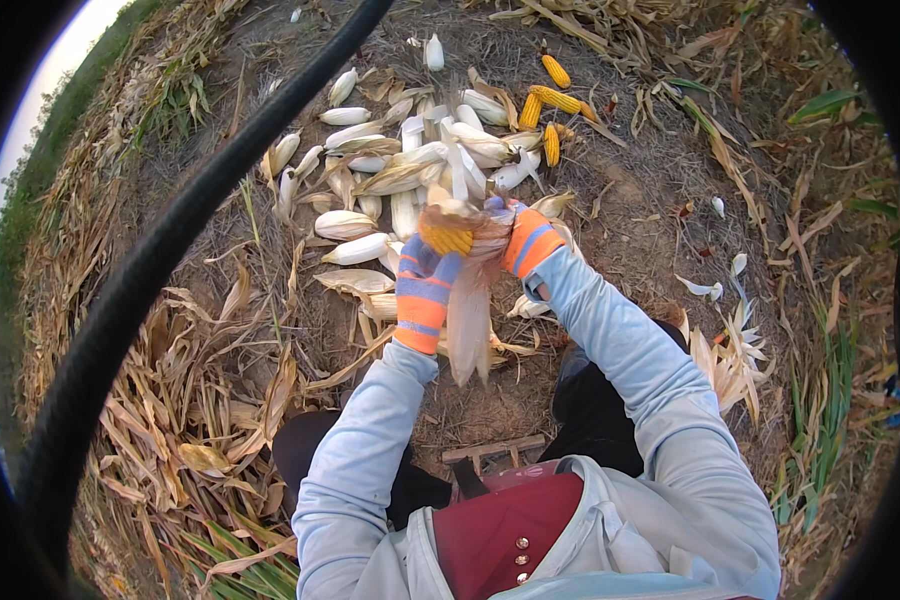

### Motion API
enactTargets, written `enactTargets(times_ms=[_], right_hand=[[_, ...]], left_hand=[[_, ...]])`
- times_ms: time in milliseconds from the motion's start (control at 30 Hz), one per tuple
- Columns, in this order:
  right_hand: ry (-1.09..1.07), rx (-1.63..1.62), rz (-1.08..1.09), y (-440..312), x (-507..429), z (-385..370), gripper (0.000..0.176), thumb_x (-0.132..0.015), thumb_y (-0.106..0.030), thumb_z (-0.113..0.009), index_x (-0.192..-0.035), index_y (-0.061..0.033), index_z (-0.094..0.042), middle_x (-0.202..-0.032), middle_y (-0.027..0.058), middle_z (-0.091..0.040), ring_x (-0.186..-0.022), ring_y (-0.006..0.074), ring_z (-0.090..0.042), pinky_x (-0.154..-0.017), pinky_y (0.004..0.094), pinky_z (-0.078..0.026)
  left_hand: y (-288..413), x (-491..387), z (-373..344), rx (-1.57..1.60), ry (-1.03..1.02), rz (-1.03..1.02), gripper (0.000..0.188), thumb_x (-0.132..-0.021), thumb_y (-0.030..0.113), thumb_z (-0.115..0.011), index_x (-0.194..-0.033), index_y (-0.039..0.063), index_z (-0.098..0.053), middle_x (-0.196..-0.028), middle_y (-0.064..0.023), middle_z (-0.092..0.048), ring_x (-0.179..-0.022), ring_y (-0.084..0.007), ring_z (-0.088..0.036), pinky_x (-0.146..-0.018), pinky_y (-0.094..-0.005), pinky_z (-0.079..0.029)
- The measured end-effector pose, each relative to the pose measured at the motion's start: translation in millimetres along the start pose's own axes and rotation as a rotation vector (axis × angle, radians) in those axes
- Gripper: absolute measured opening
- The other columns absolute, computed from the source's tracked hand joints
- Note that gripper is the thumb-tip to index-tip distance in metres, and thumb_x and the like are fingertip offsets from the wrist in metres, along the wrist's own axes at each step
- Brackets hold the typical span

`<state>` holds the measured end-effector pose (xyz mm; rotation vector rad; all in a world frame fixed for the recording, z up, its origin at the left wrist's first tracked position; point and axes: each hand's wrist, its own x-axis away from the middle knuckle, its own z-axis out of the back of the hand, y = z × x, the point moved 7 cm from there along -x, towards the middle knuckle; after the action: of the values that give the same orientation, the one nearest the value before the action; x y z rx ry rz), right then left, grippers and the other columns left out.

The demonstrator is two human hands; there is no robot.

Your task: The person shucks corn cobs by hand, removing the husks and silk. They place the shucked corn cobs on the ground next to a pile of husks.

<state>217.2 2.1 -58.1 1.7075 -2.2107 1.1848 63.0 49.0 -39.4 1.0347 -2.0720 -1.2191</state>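
My left hand point(423, 289), in an orange and purple striped glove, is closed around a yellow ear of corn point(448, 238) whose kernels show above the fingers. My right hand point(523, 232), gloved alike, grips the corn husk point(489, 238) at the right side of that ear; motion blurs this part. A long pale strip of husk point(469, 322) hangs down between my forearms. Just beyond both hands spreads a pile of corn ears in white and tan husks point(405, 169).
Several bare yellow ears point(559, 99) lie right of the pile's far end. Dry corn leaves point(187, 397) heap at the left. Torn husks point(727, 360) lie beside my right knee. A black cable point(187, 217) crosses the view at the left. A small wooden frame point(493, 448) is between my legs.
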Motion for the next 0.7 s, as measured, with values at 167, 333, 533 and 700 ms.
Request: enactTargets(times_ms=[167,333,533,700], right_hand=[[-0.326,-0.263,-0.113,13.8,7.5,-25.2,0.024,-0.093,-0.028,-0.039,-0.082,-0.0091,-0.048,-0.073,0.004,-0.048,-0.07,0.0208,-0.047,-0.065,0.0357,-0.042],[-0.374,0.199,0.091,13.0,17.7,-33.6,0.024,-0.093,-0.026,-0.039,-0.082,-0.0068,-0.049,-0.071,0.0034,-0.049,-0.067,0.0199,-0.048,-0.064,0.0329,-0.043],[0.183,0.016,0.302,-72.8,1.6,30.0,0.023,-0.091,-0.026,-0.048,-0.084,-0.0064,-0.056,-0.067,0.0049,-0.057,-0.055,0.017,-0.052,-0.053,0.03,-0.046],[0.353,0.884,0.445,-121.5,-9.1,49.3,0.028,-0.088,-0.031,-0.051,-0.097,-0.0048,-0.059,-0.089,0.0074,-0.061,-0.079,0.017,-0.056,-0.07,0.031,-0.046]], left_hand=[[-14.4,2.9,1.5,-0.003,0.113,0.151,0.031,-0.084,0.015,-0.06,-0.112,0.007,-0.051,-0.093,-0.0023,-0.057,-0.073,-0.0111,-0.055,-0.06,-0.0255,-0.048],[-19.9,3.9,14.0,0.072,0.275,0.26,0.033,-0.083,0.016,-0.062,-0.112,0.005,-0.052,-0.099,-0.0067,-0.057,-0.082,-0.0195,-0.058,-0.065,-0.0314,-0.051],[25.8,-16.7,60.5,0.602,0.422,0.173,0.045,-0.083,0.019,-0.063,-0.121,0.005,-0.044,-0.118,-0.0146,-0.05,-0.106,-0.0318,-0.052,-0.084,-0.0459,-0.048],[35.1,-20.7,62.0,0.249,0.379,0.046,0.047,-0.078,0.014,-0.068,-0.119,0.007,-0.046,-0.115,-0.014,-0.053,-0.1,-0.0277,-0.056,-0.079,-0.0443,-0.05]])
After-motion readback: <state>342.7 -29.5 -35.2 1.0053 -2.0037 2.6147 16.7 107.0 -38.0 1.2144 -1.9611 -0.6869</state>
